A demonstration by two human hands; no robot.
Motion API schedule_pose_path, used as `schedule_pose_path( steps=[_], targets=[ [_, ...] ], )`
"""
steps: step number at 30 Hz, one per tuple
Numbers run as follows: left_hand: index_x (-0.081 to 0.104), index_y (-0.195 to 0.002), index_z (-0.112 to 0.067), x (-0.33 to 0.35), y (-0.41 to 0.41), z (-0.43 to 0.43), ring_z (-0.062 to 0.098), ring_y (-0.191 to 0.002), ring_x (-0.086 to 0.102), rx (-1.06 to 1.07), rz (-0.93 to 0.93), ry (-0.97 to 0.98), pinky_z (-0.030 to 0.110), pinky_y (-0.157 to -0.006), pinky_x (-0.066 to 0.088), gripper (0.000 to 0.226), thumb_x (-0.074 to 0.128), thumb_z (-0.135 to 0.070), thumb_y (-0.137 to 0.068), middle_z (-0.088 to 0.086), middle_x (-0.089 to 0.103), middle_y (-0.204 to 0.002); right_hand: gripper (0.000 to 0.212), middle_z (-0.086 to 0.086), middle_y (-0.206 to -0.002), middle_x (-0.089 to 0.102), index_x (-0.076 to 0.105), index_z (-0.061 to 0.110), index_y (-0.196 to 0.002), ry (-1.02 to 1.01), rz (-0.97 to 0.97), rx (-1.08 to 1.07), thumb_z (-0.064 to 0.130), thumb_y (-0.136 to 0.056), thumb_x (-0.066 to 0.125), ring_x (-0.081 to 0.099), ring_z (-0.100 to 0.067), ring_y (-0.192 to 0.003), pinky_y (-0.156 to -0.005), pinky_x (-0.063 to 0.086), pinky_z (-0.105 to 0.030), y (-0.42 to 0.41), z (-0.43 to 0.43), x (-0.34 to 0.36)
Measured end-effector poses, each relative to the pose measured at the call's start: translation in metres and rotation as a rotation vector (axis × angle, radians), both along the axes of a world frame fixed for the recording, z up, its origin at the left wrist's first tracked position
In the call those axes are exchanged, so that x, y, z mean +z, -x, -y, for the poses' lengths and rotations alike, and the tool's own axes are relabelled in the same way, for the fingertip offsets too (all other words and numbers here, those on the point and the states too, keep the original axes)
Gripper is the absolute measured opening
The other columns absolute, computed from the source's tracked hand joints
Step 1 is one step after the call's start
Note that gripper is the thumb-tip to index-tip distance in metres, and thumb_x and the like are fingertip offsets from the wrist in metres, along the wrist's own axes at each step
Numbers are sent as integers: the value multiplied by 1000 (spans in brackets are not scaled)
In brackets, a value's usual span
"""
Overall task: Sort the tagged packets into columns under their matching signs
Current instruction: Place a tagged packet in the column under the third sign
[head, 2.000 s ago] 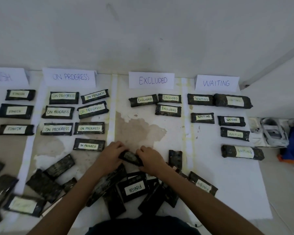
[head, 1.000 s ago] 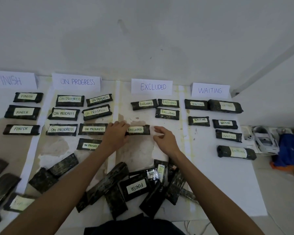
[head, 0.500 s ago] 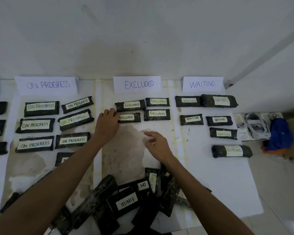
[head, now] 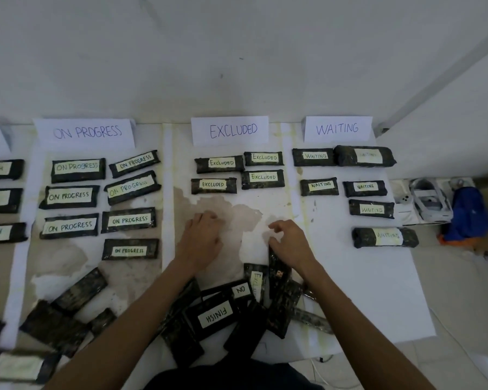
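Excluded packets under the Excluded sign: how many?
4. Top-left packet, top-right packet, lower-left packet and lower-right packet, all below the sign. A pile packet tagged Exclu- lies unsorted; face-down ones may hide more.

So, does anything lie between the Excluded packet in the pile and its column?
Nothing visible: the paper between that packet and the placed Excluded packets is bare; the left hand and right hand flank it.

Glossy plastic packets (head: 129, 220), paper signs (head: 229, 130)
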State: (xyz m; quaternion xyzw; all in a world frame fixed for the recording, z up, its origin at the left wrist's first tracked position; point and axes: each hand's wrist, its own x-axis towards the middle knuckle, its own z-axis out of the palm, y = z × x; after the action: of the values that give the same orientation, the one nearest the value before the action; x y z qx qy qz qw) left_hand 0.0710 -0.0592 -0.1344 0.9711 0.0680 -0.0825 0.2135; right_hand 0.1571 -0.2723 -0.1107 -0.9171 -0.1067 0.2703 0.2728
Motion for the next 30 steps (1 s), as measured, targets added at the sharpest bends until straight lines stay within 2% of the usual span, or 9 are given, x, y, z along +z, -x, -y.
schedule_pose_path(
  steps=[4,8,11,14,16,18,21,27,30],
  targets=[
    [58,-117,-16,0,34,24,26,-107,46,-23,-38,96,38,-90,39,41,54,-20,-76,5,52,-117,60,-14,-122,39,42,11,-126,448,68,65,50,-83,61,48,-33,-106,-78,47,-38,32,13,-2],
    [59,-111,-15,-1,54,39,27,-101,50,-40,-14,144,42,-85,47,37,51,-22,-76,6,55,-112,58,-16,-120,42,37,8,-125,435,53,28,46,-87,57,55,-34,-99,-71,47,-35,52,7,-5],
    [59,-112,-17,0,61,46,24,-99,50,-23,9,161,37,-85,46,34,50,-22,-80,3,55,-111,54,-16,-114,46,39,6,-121,395,63,2,38,-83,58,56,-35,-93,-65,44,-34,51,-3,2],
    [58,-114,-18,7,61,49,20,-97,50,7,33,225,31,-84,44,35,44,-27,-84,0,54,-110,51,-14,-110,52,41,7,-123,153,-11,-136,26,-81,61,56,-30,-92,-67,42,-30,40,-3,16],
    [57,-117,-19,18,58,51,15,-98,49,62,30,329,24,-83,40,33,46,-25,-86,-3,52,-111,38,-11,-107,61,47,13,-119,-128,-142,-372,16,-83,60,63,-23,-87,-67,48,-30,28,0,29],
    [56,-120,-21,30,55,56,9,-101,47,132,8,468,21,-85,38,32,52,-19,-88,-6,50,-112,25,-16,-106,67,51,11,-112,-458,-332,-576,2,-88,52,70,-25,-84,-72,56,-37,20,3,39],
    [54,-121,-24,43,51,65,8,-101,49,190,-45,634,20,-84,39,34,56,-18,-88,-9,49,-112,31,-24,-108,65,50,2,-115,-803,-506,-698,-12,-89,41,70,-35,-90,-77,57,-46,17,3,46],
    [53,-120,-24,51,43,73,2,-87,56,311,-127,799,9,-66,45,31,56,-18,-90,-10,55,-104,30,-24,-101,62,53,4,-109,-895,-570,-762,-14,-88,43,68,-37,-88,-79,57,-50,23,-4,44],
    [57,-117,-22,49,42,74,10,-90,61,452,-156,921,24,-77,54,28,56,-19,-90,-6,60,-101,34,-21,-104,61,54,4,-115,-792,-541,-727,-11,-85,52,65,-34,-88,-80,56,-48,26,-9,41]
  ],
)
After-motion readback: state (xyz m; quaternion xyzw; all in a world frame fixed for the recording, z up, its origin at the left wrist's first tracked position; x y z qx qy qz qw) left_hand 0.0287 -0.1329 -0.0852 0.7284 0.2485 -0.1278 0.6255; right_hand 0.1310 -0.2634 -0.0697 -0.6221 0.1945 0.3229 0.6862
